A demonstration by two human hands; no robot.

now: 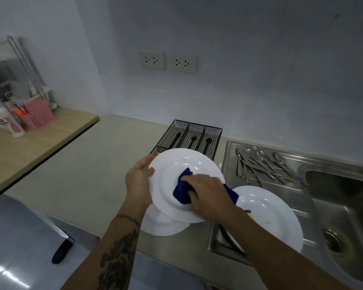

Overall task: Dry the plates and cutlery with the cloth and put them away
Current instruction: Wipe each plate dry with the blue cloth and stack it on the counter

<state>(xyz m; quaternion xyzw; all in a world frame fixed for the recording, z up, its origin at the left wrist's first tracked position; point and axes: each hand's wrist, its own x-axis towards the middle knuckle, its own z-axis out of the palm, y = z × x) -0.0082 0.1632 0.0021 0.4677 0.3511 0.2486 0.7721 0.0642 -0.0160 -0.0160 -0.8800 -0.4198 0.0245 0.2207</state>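
Observation:
My left hand grips the left rim of a white plate, held tilted above the counter. My right hand holds a dark blue cloth and presses it against the plate's middle. Under the held plate a second white plate lies on the counter. A third white plate with small yellow specks rests on the steel drainboard. Several pieces of steel cutlery lie in a heap on the drainboard behind it. A black wire cutlery tray stands at the back with black utensils in it.
The steel sink basin with its drain is at the right. A wooden shelf at the left carries a pink basket, a white bottle and a wire rack. Two wall sockets sit above the beige counter.

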